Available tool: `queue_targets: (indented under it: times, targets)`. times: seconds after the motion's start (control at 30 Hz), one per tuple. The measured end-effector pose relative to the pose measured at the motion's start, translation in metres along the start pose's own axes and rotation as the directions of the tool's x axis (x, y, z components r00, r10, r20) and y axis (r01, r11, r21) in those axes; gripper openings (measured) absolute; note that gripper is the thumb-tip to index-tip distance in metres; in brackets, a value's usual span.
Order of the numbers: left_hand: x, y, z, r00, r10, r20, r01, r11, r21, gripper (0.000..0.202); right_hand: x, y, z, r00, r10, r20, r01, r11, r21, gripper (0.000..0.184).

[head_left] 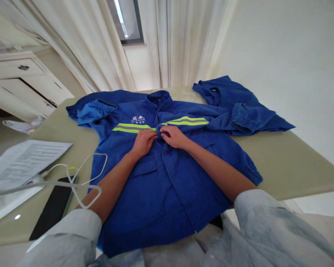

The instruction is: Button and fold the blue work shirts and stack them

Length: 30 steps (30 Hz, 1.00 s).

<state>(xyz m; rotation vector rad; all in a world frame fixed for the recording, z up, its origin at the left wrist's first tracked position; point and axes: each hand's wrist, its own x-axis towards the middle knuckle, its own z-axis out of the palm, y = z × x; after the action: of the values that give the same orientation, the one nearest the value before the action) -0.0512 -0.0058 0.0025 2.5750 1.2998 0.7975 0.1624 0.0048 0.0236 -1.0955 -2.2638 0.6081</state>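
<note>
A blue work jacket (172, 178) with yellow-green and grey reflective stripes lies front side up, its collar away from me and its hem at the near table edge. At the front opening, chest high, my left hand (143, 142) pinches the jacket's edge by the stripe. Just to its right, my right hand (173, 136) grips the raised placket. The fingertips of both hands nearly meet. Whether a button sits between them is hidden. Below my hands the front flap lies loosely along the middle.
Folded blue cloth (236, 92) lies at the table's far right. On the left are printed papers (25, 163), a black phone (54, 207) and a looping white cable (100, 167) crossing near my left forearm. Curtains (183, 40) hang beyond the table (289, 159).
</note>
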Motion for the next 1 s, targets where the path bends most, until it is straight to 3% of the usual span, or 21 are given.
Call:
queue_targets:
  times: [0.37,0.77,1.0]
  targets:
    - [-0.002,0.004,-0.005,0.998,0.048,0.029,-0.050,0.995,0.088,0.034,-0.007,0.001,-0.001,0.999,-0.044,0.000,0.044,0.997,-0.059,0.026]
    - [0.001,-0.002,-0.002,0.998,0.018,0.057,-0.019,1.000,0.006,0.029,-0.009,-0.002,0.004,0.996,-0.088,-0.018,0.087,0.996,-0.028,0.015]
    - [0.001,-0.005,0.001,1.000,0.028,0.004,-0.028,0.999,-0.033,0.027,-0.006,0.004,0.011,0.992,-0.082,-0.099,0.088,0.995,0.053,0.010]
